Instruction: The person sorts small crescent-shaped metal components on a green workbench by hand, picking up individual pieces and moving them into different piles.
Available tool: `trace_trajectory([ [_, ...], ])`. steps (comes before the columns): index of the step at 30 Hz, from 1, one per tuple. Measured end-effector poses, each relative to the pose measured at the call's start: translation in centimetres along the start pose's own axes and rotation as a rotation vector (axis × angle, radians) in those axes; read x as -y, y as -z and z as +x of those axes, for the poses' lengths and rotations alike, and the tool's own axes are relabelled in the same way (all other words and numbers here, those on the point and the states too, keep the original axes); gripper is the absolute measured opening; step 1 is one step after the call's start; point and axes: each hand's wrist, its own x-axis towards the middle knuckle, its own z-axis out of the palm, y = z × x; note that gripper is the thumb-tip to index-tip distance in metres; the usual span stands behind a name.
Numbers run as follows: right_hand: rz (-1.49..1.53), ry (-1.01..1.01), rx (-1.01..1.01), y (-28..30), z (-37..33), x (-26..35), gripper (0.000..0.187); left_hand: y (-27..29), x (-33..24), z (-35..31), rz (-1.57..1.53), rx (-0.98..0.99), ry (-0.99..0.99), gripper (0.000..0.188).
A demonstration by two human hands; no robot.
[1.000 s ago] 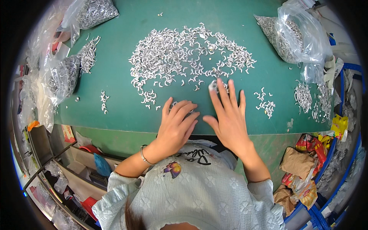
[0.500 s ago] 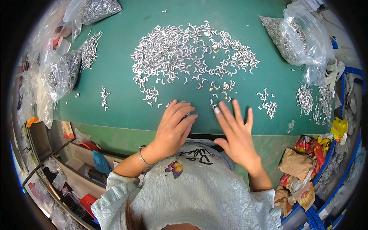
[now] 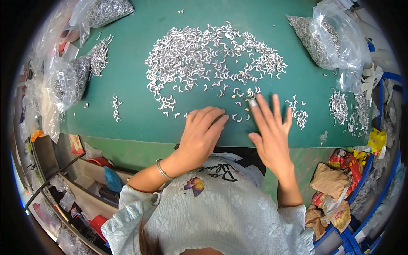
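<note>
Right hand [image 3: 273, 136] moved forward, splayed; left hand [image 3: 201, 129] curled, grip unclear; bags [image 3: 325, 42] flank pile [image 3: 180, 57].

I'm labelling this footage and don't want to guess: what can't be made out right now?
- Head view: anything under the left hand, hidden by the hand itself.
- Head view: whether the right hand presses on the table; its underside is hidden from above.
- Head view: the number of silver crescents in the large pile, too small and overlapping.
- Head view: the upper-left bag's far end, cut off by the top edge.
</note>
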Motion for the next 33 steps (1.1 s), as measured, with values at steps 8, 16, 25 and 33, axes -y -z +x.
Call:
trace_trajectory([
  [8,-0.022,0.014,0.044,-0.5,-1.8,0.1,0.064,-0.7,0.0,0.5,0.022,-0.079,0.013,0.025],
  [16,-0.012,0.081,0.019,-1.2,-2.1,0.9,0.071,-0.7,-0.1,0.3,-0.039,-0.066,-0.006,0.027],
  [25,-0.007,0.176,0.152,-3.3,-2.1,2.9,0.08,0.4,0.9,-0.2,-0.005,-0.284,0.09,0.033],
  [33,-0.005,0.149,0.145,-2.9,-3.1,1.3,0.081,0.2,0.7,-0.3,-0.026,-0.298,0.088,0.032],
])
